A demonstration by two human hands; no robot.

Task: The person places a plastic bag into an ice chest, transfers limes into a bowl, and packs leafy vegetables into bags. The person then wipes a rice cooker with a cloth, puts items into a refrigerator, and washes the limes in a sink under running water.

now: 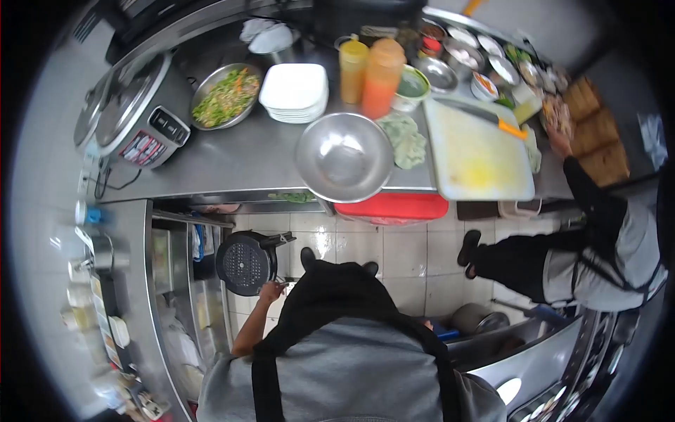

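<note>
My left hand (269, 292) hangs low at my side, fingers closed around something small and thin that I cannot make out. Just beyond it stands a black round stool (242, 264) with a dotted top. Only a sliver of my right hand (427, 325) shows past my body, so its fingers are hidden. On the steel counter (232, 165) in front of me rests a large metal bowl (343, 156). A stack of white plates (294, 93), a yellow squeeze bottle (353, 70) and an orange squeeze bottle (383, 79) stand behind it.
To the right, a knife with an orange handle (512, 129) lies on a cutting board (481, 158). A rice cooker (144, 112) and a bowl of chopped vegetables (226, 97) sit left. A red bin (394, 207) is under the counter. Another person (590, 253) works at the right.
</note>
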